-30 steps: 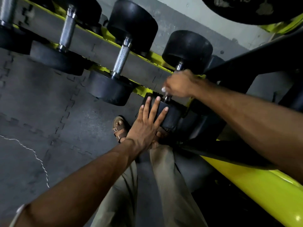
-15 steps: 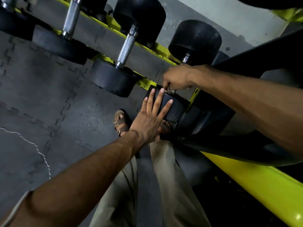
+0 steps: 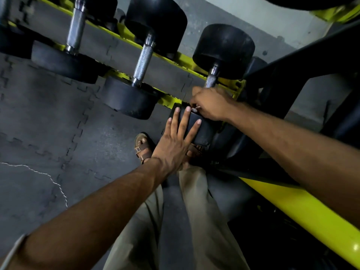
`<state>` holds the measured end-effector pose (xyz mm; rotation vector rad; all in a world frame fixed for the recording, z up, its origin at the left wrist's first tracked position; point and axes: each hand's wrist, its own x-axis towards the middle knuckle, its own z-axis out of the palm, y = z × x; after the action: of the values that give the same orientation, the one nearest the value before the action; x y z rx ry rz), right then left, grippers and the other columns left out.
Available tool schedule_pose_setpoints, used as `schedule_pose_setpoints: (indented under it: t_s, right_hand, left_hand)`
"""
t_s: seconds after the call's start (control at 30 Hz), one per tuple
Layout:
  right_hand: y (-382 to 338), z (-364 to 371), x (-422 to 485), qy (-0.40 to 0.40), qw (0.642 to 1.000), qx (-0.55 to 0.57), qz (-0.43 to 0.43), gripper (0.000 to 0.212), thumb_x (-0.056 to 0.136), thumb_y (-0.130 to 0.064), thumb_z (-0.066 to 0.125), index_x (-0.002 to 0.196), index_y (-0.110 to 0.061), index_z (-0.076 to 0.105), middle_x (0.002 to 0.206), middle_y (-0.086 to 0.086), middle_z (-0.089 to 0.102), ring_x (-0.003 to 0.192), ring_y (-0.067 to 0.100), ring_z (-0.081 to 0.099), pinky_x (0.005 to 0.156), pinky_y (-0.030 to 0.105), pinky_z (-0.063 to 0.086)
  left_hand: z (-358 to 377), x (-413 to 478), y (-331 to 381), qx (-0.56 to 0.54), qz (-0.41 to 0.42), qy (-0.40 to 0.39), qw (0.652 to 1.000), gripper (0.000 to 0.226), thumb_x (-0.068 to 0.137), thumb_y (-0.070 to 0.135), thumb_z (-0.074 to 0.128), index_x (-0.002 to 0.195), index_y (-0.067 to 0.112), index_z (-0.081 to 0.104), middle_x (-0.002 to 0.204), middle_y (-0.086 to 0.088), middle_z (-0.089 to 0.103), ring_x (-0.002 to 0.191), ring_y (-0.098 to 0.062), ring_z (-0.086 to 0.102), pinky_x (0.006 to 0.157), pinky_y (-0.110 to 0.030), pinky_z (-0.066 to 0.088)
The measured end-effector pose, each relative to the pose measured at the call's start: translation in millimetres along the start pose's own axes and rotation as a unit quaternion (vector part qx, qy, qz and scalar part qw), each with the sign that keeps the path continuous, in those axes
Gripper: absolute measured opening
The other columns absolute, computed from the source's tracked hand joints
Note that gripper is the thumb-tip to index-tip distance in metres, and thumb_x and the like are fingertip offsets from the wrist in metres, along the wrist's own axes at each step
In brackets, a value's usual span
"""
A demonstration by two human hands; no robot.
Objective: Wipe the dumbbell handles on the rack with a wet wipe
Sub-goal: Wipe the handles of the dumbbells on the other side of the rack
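Three dumbbells showed clearly on the yellow rack, with part of a fourth at the far left edge. My right hand was curled around the lower end of the handle of the rightmost dumbbell, with a bit of white wet wipe showing under my fingers. My left hand lay flat with fingers spread on that dumbbell's near black head, just beside my right hand. The middle dumbbell and the left dumbbell sat untouched, well apart from my hands. Below was a dark grey interlocking mat floor, my khaki trousers, and a brown sandal. A pale wall stood behind the rack.
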<state>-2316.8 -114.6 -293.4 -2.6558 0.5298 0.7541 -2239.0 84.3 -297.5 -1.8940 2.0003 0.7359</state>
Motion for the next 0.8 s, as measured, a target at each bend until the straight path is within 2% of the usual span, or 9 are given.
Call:
schedule_pose_setpoints:
  t_s: [0.1,0.17,0.3,0.37,0.5,0.6,0.67,0.73,0.8]
  right_hand:
    - [-2,20,-14,0.102,0.986,0.101,0.081,0.001,0.088,-0.020,0.064,0.089,-0.020,0.065,0.095,0.006,0.064,0.085,0.036,0.067,0.059,0.033,0.043]
    - [-5,27,-13,0.134,0.967,0.145,0.159,0.006,0.086,-0.023,0.067,0.085,-0.018,0.065,0.084,0.009,0.069,0.081,0.035,0.068,0.064,0.035,0.052]
    - [-8,49,-11,0.130,0.924,0.208,0.292,0.011,0.083,-0.022,0.072,0.086,-0.011,0.072,0.084,0.013,0.073,0.083,0.033,0.070,0.066,0.033,0.054]
    - [-6,64,-10,0.115,0.876,0.307,0.353,0.012,0.079,-0.018,0.070,0.077,-0.006,0.072,0.077,0.015,0.072,0.076,0.029,0.069,0.062,0.034,0.051]
    - [11,78,7,0.093,0.677,0.610,0.402,0.014,0.076,-0.001,0.060,0.072,-0.011,0.070,0.071,0.008,0.068,0.065,0.017,0.061,0.061,0.029,0.048]
    - [34,65,22,0.087,0.520,0.784,0.328,0.026,0.082,-0.001,0.047,0.098,-0.013,0.064,0.093,0.016,0.073,0.081,0.027,0.069,0.080,0.036,0.055]
    - [49,51,32,0.114,0.386,0.871,0.282,0.038,0.082,0.000,0.037,0.110,-0.006,0.062,0.100,0.015,0.076,0.089,0.027,0.074,0.097,0.041,0.051]
    - [55,45,42,0.137,0.257,0.920,0.263,0.045,0.075,-0.002,0.036,0.113,-0.003,0.059,0.095,0.016,0.076,0.088,0.031,0.074,0.093,0.047,0.050]
    - [51,48,47,0.161,0.222,0.923,0.270,0.039,0.082,-0.002,0.033,0.109,-0.004,0.060,0.091,0.016,0.075,0.091,0.032,0.071,0.092,0.048,0.046]
  left_hand:
    - [-1,2,0,-0.002,0.002,0.004,1.000,0.124,0.094,0.062,0.057,0.153,0.012,-0.039,0.155,-0.033,-0.043,0.152,-0.058,-0.017,0.128,-0.061,0.013]
    - [0,1,-2,-0.002,0.002,0.011,1.000,0.128,0.088,0.064,0.061,0.158,0.012,-0.032,0.157,-0.034,-0.040,0.153,-0.058,-0.016,0.127,-0.062,0.015]
    - [4,-1,-3,-0.005,0.006,0.022,1.000,0.129,0.085,0.067,0.063,0.161,0.012,-0.025,0.160,-0.033,-0.036,0.153,-0.058,-0.015,0.126,-0.063,0.017]
    - [5,-1,-3,-0.003,0.011,0.017,1.000,0.133,0.082,0.068,0.065,0.161,0.011,-0.026,0.160,-0.033,-0.036,0.153,-0.058,-0.015,0.126,-0.064,0.017]
    - [4,-2,-5,-0.007,0.007,0.025,1.000,0.144,0.074,0.074,0.071,0.162,0.011,-0.023,0.162,-0.034,-0.031,0.153,-0.058,-0.014,0.125,-0.065,0.019]
    - [6,-2,-5,0.004,0.013,0.021,1.000,0.145,0.072,0.075,0.070,0.161,0.010,-0.025,0.162,-0.034,-0.031,0.153,-0.058,-0.014,0.125,-0.064,0.018]
    - [8,-1,-5,0.002,0.017,0.027,0.999,0.141,0.076,0.074,0.067,0.161,0.011,-0.025,0.163,-0.034,-0.030,0.153,-0.058,-0.014,0.125,-0.064,0.018]
    - [8,0,-6,0.003,0.014,0.027,1.000,0.136,0.079,0.072,0.064,0.161,0.010,-0.026,0.162,-0.034,-0.031,0.153,-0.059,-0.014,0.125,-0.064,0.018]
    - [5,-1,-3,0.008,0.015,0.002,1.000,0.135,0.081,0.070,0.061,0.158,0.010,-0.031,0.160,-0.035,-0.035,0.152,-0.059,-0.018,0.125,-0.064,0.016]
